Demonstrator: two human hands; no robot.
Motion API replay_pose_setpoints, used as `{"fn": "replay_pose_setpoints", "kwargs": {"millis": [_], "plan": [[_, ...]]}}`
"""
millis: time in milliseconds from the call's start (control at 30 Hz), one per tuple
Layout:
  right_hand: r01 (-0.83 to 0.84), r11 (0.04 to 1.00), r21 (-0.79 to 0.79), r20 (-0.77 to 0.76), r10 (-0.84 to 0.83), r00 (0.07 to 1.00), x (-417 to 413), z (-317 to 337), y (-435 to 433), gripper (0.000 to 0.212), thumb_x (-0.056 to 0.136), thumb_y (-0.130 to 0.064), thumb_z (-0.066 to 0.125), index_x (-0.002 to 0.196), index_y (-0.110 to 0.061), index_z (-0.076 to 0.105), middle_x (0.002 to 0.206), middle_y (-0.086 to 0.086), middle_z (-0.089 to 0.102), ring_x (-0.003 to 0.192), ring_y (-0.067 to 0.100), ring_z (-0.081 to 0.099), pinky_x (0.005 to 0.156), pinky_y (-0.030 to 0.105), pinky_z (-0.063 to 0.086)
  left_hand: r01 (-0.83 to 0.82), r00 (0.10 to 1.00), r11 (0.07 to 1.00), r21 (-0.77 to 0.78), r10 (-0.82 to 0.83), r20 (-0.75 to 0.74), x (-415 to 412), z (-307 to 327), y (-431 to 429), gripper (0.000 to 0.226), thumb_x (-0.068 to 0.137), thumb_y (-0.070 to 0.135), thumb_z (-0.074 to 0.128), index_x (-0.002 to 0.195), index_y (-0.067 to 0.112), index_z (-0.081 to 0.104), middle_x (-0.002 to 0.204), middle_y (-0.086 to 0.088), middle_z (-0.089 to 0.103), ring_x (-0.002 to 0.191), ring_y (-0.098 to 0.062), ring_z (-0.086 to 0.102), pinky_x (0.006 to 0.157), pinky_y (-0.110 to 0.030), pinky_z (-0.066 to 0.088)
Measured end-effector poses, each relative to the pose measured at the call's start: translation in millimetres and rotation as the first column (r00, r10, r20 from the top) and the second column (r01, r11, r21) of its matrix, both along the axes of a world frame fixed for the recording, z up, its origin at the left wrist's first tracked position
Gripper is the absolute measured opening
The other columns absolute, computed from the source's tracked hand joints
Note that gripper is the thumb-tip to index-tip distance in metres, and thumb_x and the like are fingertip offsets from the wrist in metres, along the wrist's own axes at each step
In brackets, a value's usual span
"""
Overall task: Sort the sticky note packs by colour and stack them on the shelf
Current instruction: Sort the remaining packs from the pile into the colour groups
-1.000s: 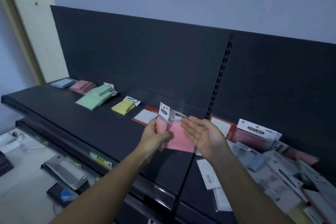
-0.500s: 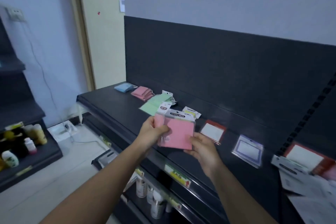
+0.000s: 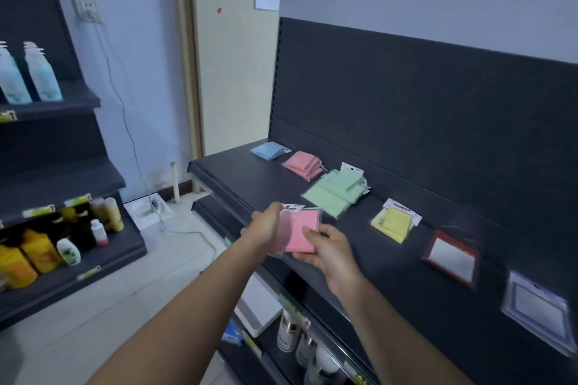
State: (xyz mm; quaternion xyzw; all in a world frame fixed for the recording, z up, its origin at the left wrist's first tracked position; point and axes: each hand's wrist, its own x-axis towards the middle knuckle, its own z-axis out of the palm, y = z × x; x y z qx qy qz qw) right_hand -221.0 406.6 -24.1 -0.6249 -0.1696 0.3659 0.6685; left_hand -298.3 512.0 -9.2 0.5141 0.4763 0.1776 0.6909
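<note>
Both hands hold a pink sticky note pack (image 3: 301, 230) in clear wrapping above the front of the dark shelf (image 3: 237, 178). My left hand (image 3: 266, 226) grips its left edge. My right hand (image 3: 327, 247) supports it from below and the right, thumb on its face. Along the back of the shelf lie a blue pack (image 3: 267, 151), a pink stack (image 3: 303, 164), a green stack (image 3: 336, 192) and a yellow pack (image 3: 394, 223).
A red-framed label pack (image 3: 450, 256) and a purple-framed one (image 3: 538, 311) lie further right on the shelf. Bottles stand on the lower shelf (image 3: 300, 337). Another rack (image 3: 56, 228) with bottles stands at the left across a tiled floor.
The view has swung left, away from the loose pile at the right. Both hands have carried the pink pack left and lower, toward the sorted stacks; my right hand went from open beside it to holding it.
</note>
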Motion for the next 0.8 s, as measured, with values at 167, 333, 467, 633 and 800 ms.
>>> {"fn": "replay_pose_setpoints", "kwargs": {"millis": [167, 333, 467, 633, 800], "plan": [[0.049, 0.999, 0.024, -0.116, -0.046, 0.992, 13.1, -3.6, 54.1, 0.011, 0.092, -0.005, 0.055, 0.103, -0.002, 0.054, 0.090, 0.013, 0.064, 0.076, 0.023, 0.064, 0.051, 0.024, 0.055, -0.007, 0.998, 0.965, 0.261, 0.025, -0.064, -3.2, -8.9, 56.3, 0.023, 0.085, -0.009, 0.040, 0.074, 0.005, 0.055, 0.076, -0.012, 0.047, 0.075, -0.023, 0.043, 0.056, -0.026, 0.031], [0.088, 0.994, 0.069, -0.241, -0.069, 0.968, 44.7, -13.3, 108.3, 0.016, 0.093, 0.000, 0.049, 0.107, -0.004, 0.057, 0.097, 0.013, 0.065, 0.083, 0.024, 0.063, 0.050, 0.025, 0.054, -0.047, 0.996, 0.984, 0.169, 0.032, 0.087, 23.5, -11.1, 108.2, 0.009, 0.086, 0.003, 0.061, 0.089, 0.006, 0.053, 0.074, -0.009, 0.059, 0.055, -0.013, 0.054, 0.037, -0.013, 0.039], [0.128, 0.981, 0.143, -0.259, -0.088, 0.962, 75.9, -6.3, 150.9, 0.022, 0.095, 0.003, 0.043, 0.108, -0.007, 0.056, 0.093, 0.011, 0.066, 0.080, 0.022, 0.064, 0.048, 0.026, 0.054, -0.089, 0.985, 0.982, 0.169, 0.062, 0.160, 65.4, -8.7, 147.4, 0.032, 0.082, 0.008, 0.069, 0.101, 0.007, 0.043, 0.088, -0.013, 0.059, 0.063, -0.016, 0.060, 0.045, -0.023, 0.048], [0.108, 0.984, 0.140, 0.026, -0.113, 0.993, 107.2, -1.8, 187.8, 0.036, 0.089, 0.000, 0.051, 0.122, -0.014, 0.051, 0.102, 0.005, 0.068, 0.082, 0.016, 0.066, 0.056, 0.022, 0.051, -0.106, 0.976, 0.954, 0.279, 0.046, 0.210, 106.3, -10.3, 177.4, 0.032, 0.079, 0.012, 0.073, 0.089, 0.015, 0.042, 0.101, -0.019, 0.058, 0.089, -0.031, 0.063, 0.081, -0.044, 0.052], [0.158, 0.987, 0.021, 0.277, -0.158, 0.948, 130.7, -7.9, 209.3, 0.072, 0.078, -0.004, 0.066, 0.140, -0.021, 0.032, 0.127, -0.002, 0.057, 0.111, 0.016, 0.058, 0.093, 0.033, 0.048, 0.008, 0.969, 0.938, 0.347, -0.093, 0.227, 138.8, -12.1, 209.7, 0.016, 0.082, 0.010, 0.062, 0.094, 0.019, 0.054, 0.096, -0.004, 0.061, 0.080, -0.015, 0.058, 0.076, -0.028, 0.048]]}}
